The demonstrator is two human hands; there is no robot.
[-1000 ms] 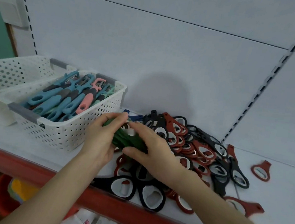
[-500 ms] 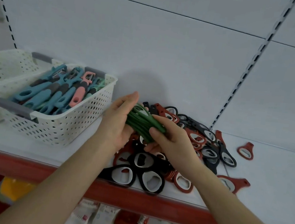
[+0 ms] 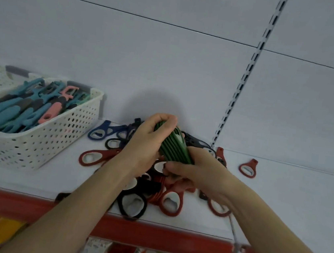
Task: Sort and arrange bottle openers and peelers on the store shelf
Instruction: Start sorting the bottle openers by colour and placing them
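head view: the left hand point(image 3: 147, 145) curls round the far end of a stack of green bottle openers point(image 3: 173, 147) held above the shelf point(image 3: 278, 203); the right hand point(image 3: 196, 170) grips its near end. a pile of red, black and blue openers point(image 3: 170, 202) lies just beneath. peelers point(image 3: 16, 112) fill the white basket point(image 3: 33, 143) at left.

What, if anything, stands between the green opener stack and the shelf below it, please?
A loose pile of red and black openers lies beneath the green stack, held by the left hand and right hand. Bare shelf shows farther right, past a lone red opener.
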